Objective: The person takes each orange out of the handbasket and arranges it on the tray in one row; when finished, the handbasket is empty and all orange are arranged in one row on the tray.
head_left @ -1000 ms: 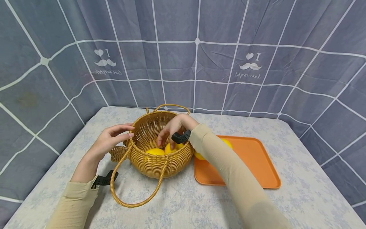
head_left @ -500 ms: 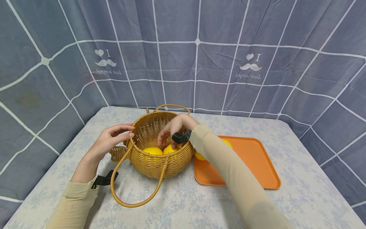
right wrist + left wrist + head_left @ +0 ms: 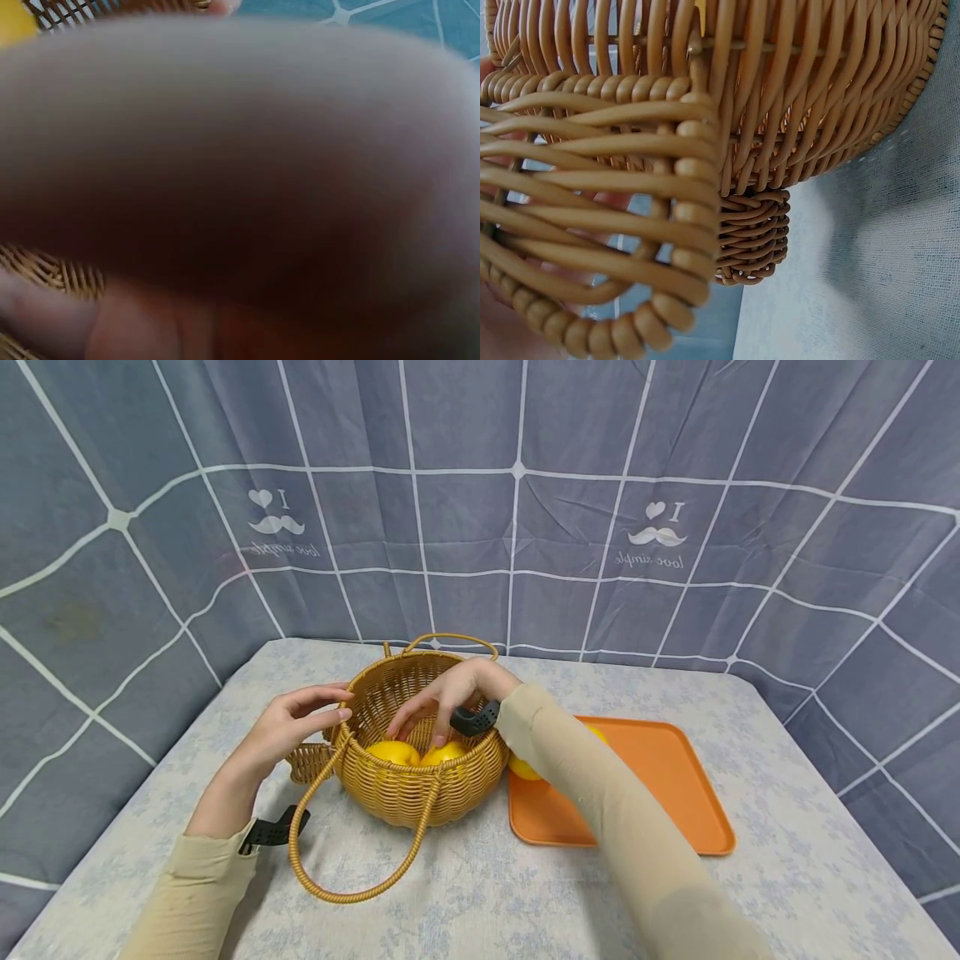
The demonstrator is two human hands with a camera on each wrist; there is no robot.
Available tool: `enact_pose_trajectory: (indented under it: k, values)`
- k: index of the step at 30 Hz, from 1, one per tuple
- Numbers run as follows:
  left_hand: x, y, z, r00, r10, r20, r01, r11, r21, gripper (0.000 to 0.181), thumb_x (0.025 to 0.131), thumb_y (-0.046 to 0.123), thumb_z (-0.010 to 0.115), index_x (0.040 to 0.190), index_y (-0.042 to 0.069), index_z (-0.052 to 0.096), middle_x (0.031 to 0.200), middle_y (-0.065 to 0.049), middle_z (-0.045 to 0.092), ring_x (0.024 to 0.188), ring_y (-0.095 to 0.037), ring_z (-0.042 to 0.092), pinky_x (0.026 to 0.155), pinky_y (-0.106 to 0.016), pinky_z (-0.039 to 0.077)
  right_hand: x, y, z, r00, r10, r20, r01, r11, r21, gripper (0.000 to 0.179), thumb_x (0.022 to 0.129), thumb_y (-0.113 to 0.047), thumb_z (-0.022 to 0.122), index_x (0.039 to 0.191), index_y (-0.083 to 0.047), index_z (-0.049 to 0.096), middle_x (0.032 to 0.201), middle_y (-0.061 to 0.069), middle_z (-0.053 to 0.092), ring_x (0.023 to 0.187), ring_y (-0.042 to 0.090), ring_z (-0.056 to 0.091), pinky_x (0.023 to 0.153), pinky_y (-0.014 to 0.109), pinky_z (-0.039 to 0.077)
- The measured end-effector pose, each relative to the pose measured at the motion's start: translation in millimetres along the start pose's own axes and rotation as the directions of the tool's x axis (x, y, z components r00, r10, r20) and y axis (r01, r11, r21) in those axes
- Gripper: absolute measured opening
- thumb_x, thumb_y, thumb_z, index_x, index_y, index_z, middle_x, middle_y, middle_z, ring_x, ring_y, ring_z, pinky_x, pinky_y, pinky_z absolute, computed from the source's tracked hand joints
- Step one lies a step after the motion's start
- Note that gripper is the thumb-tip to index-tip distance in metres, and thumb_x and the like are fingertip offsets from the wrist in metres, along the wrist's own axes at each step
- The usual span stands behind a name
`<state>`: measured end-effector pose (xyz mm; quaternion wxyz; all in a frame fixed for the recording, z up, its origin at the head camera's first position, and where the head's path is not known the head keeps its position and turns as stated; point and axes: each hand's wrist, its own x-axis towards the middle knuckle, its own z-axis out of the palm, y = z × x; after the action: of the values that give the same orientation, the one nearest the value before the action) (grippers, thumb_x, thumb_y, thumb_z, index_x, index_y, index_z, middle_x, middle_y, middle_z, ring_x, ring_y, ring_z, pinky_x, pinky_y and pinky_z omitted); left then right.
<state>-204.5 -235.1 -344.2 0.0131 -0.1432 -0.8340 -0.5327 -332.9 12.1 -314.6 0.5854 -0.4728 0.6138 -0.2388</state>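
A round wicker basket (image 3: 420,797) stands on the table, with two smooth yellow lemon-like fruits side by side inside: a left fruit (image 3: 393,752) and a right fruit (image 3: 447,753). My right hand (image 3: 453,693) reaches over the rim into it, fingers spread and pointing down. Its fingertips are close above the fruits, thumb at the right one; whether they touch is hard to tell. My left hand (image 3: 288,722) rests its fairly straight fingers and thumb at the left rim. In the left wrist view, wickerwork (image 3: 630,202) hides most of that hand. The right wrist view is mostly blurred skin.
An orange tray (image 3: 652,777) lies right of the basket, partly under the right sleeve (image 3: 600,802). More yellow fruit (image 3: 522,768) shows on it beside the sleeve. One basket handle (image 3: 352,897) hangs down toward the front; the other handle (image 3: 450,636) is behind. A grid-patterned curtain (image 3: 480,527) surrounds the table.
My right fingers have lifted and spread leftward off the right fruit. Both fruits in the basket have shifted slightly left. The left hand and basket stay put.
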Motion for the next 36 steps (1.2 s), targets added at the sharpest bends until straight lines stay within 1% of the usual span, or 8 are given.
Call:
enact_pose_trajectory:
  k: [4,8,12,14,17,21,26,36]
  values:
    - [-0.6,0.1,-0.6,1.000,-0.004,0.001,0.004,1.000,0.000,0.042,0.092,0.029,0.063,0.122,0.001,0.058,0.139,-0.012,0.046,0.130,-0.028,0.037,0.094,-0.032,0.039,5.5,0,0,1.000,-0.022,0.002,0.021,0.999,0.049,0.073,0.085,0.006,0.059,0.148,-0.001,0.023,0.148,0.012,0.030,0.128,0.026,0.040,0.100,0.038,0.040]
    - [-1.2,0.5,-0.9,1.000,-0.009,0.001,0.009,1.000,0.003,0.042,0.092,0.029,0.063,0.122,0.001,0.058,0.139,-0.011,0.046,0.129,-0.029,0.038,0.093,-0.031,0.039,10.5,-3,2,1.000,0.008,-0.001,-0.008,0.999,0.041,0.077,0.085,0.001,0.060,0.150,-0.006,0.020,0.143,0.011,0.033,0.122,0.027,0.046,0.099,0.037,0.041]
    - [-0.3,0.6,-0.7,1.000,-0.013,0.000,0.013,1.000,-0.007,0.042,0.091,0.029,0.063,0.122,0.001,0.058,0.139,-0.012,0.045,0.130,-0.029,0.037,0.098,-0.041,0.036,13.4,-6,3,0.999,0.048,0.004,-0.048,0.996,0.080,0.077,0.086,0.000,0.060,0.151,-0.009,0.019,0.140,0.010,0.033,0.121,0.025,0.045,0.095,0.038,0.044]
    - [0.5,0.7,-0.4,1.000,-0.014,-0.001,0.014,1.000,-0.015,0.042,0.091,0.029,0.064,0.122,0.000,0.058,0.139,-0.012,0.045,0.131,-0.029,0.036,0.099,-0.046,0.034,13.8,-7,4,0.998,0.067,0.003,-0.067,0.993,0.097,0.075,0.087,-0.001,0.060,0.150,-0.011,0.021,0.142,0.008,0.031,0.119,0.024,0.046,0.091,0.038,0.046]
    - [1.5,0.7,0.2,1.000,-0.012,0.002,0.012,1.000,-0.028,0.043,0.091,0.029,0.064,0.122,0.000,0.058,0.139,-0.013,0.045,0.132,-0.029,0.035,0.101,-0.048,0.032,14.1,-7,4,0.996,0.085,0.001,-0.085,0.989,0.122,0.074,0.087,0.001,0.059,0.150,-0.012,0.023,0.148,0.003,0.026,0.121,0.022,0.045,0.089,0.038,0.047]
    - [1.7,0.6,0.4,1.000,-0.011,0.001,0.011,1.000,-0.026,0.043,0.091,0.028,0.064,0.122,-0.001,0.058,0.139,-0.012,0.046,0.131,-0.028,0.036,0.100,-0.045,0.033,15.5,-6,5,0.997,0.080,0.002,-0.079,0.985,0.153,0.075,0.086,0.003,0.059,0.150,-0.012,0.022,0.152,0.001,0.019,0.126,0.020,0.038,0.093,0.040,0.045]
    - [1.2,0.6,0.2,1.000,-0.012,-0.003,0.012,1.000,-0.014,0.042,0.091,0.029,0.064,0.122,0.000,0.058,0.139,-0.011,0.046,0.130,-0.028,0.038,0.099,-0.042,0.035,17.1,-5,5,0.998,0.064,0.010,-0.065,0.984,0.167,0.076,0.086,0.004,0.058,0.150,-0.012,0.021,0.151,0.003,0.020,0.131,0.020,0.032,0.096,0.043,0.043]
    - [0.4,0.2,-0.8,1.000,-0.009,-0.003,0.009,1.000,-0.013,0.039,0.091,0.029,0.064,0.121,0.003,0.060,0.138,-0.009,0.047,0.130,-0.027,0.038,0.092,-0.026,0.040,16.9,-6,6,0.993,0.117,0.020,-0.119,0.986,0.113,0.078,0.085,0.002,0.059,0.151,-0.010,0.018,0.143,0.009,0.030,0.128,0.020,0.037,0.097,0.038,0.042]
